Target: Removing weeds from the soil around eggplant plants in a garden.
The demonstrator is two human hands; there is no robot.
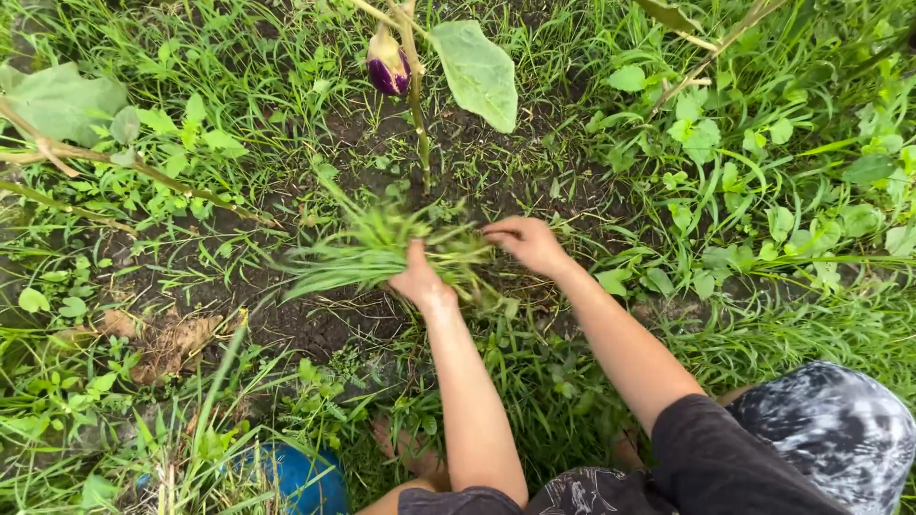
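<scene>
My left hand (418, 278) is closed around a bunch of long green grass (367, 250) that fans out to the left over dark soil. Just to its right, my right hand (528, 242) pinches grass blades low at the ground, fingers curled. Both hands are at the foot of an eggplant stem (419, 124) that rises from the soil. A small purple and white eggplant (387, 67) hangs near the top of that stem, beside a broad pale green leaf (477, 72).
Bare dark soil (324, 324) lies around the stem. Dense grass and leafy weeds (763, 172) fill the right and left sides. A dry woody branch (134, 167) crosses the left. A blue rounded object (305, 477) sits bottom left near my bare foot (410, 448).
</scene>
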